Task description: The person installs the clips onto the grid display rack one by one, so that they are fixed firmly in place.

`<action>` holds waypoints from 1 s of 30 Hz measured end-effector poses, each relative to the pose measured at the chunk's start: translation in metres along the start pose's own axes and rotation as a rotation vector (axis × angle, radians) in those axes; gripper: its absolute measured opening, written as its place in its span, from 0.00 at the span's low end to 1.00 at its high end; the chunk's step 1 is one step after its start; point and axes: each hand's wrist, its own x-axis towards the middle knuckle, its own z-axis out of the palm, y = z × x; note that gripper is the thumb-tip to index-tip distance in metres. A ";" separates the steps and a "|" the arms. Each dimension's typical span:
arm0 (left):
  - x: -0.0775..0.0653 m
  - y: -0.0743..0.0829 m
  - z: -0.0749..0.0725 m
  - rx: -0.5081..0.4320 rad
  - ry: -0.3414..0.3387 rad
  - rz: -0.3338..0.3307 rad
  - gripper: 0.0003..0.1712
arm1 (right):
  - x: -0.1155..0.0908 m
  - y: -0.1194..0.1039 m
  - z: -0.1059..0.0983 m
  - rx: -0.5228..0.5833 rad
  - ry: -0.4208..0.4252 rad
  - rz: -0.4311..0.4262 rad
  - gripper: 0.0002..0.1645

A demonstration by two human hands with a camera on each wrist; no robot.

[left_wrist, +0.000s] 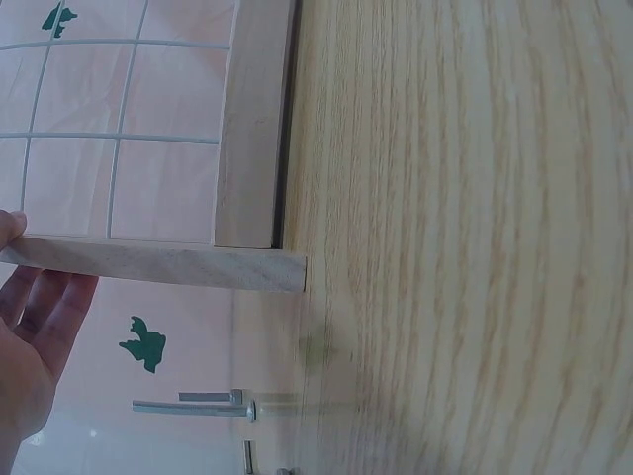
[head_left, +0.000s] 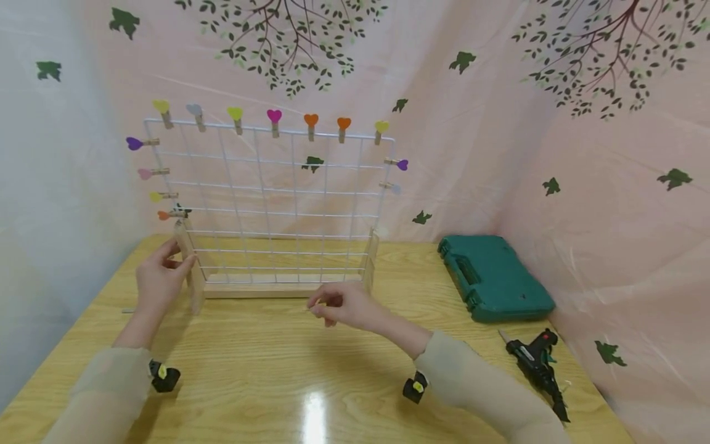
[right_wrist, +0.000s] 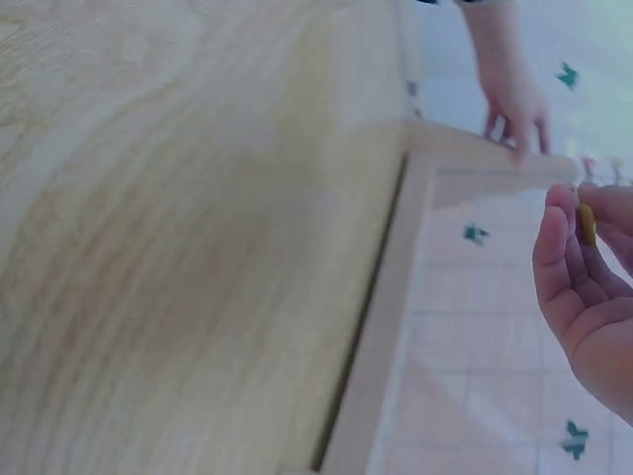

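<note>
A white wire grid point(head_left: 277, 185) stands upright in a wooden stand point(head_left: 261, 291). Heart-topped clothespins line its top edge, such as a magenta one point(head_left: 274, 117), and more are clipped down both sides. My left hand point(head_left: 161, 277) grips the stand's left upright, thumb on the inner side and fingers on the outer, as the left wrist view shows. In front of the stand's base, toward the right, my right hand point(head_left: 349, 307) pinches a small yellow clothespin point(right_wrist: 587, 224) between thumb and fingertips. Most of that clothespin is hidden by the fingers.
A green plastic case point(head_left: 499, 277) lies at the right of the wooden table point(head_left: 249, 370). In front of it is a black glue gun point(head_left: 538, 364). Thin metal rods point(left_wrist: 193, 407) lie left of the stand. A leaf-patterned curtain point(head_left: 466, 123) hangs close behind.
</note>
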 end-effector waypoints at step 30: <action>-0.002 -0.001 0.001 0.008 0.025 0.023 0.26 | -0.014 0.008 -0.111 0.283 0.857 0.074 0.15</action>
